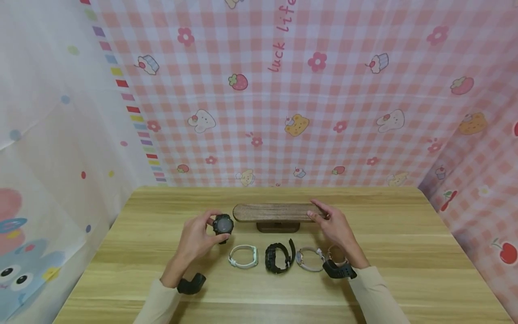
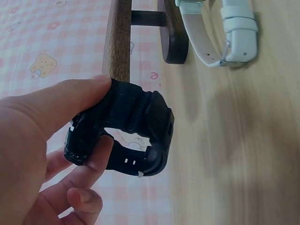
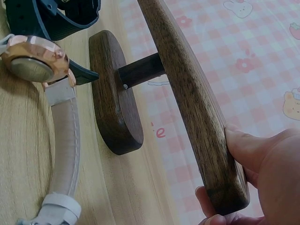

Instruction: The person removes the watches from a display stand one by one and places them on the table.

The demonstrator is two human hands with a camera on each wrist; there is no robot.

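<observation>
My left hand (image 1: 195, 237) pinches a black watch (image 1: 223, 224) between thumb and fingers, held up just beyond the left end of a wooden watch stand. Its strap forms a closed loop, and the left wrist view shows this watch (image 2: 124, 108) from the side. The stand has a rounded horizontal bar (image 1: 275, 212) on a short post over an oval base (image 1: 278, 228). At the bar's right end, my right hand (image 1: 335, 228) grips the wood (image 3: 197, 108), thumb on one face and fingertips around the other. The bar carries no watch.
In front of the stand, a pale mint watch (image 1: 256, 256), a black watch (image 1: 271, 258) and a rose-gold watch with a white strap (image 1: 300, 257) stand in a row. Another watch (image 1: 332, 250) is partly hidden by my right wrist. Patterned cloth (image 1: 259, 103) hangs behind the table.
</observation>
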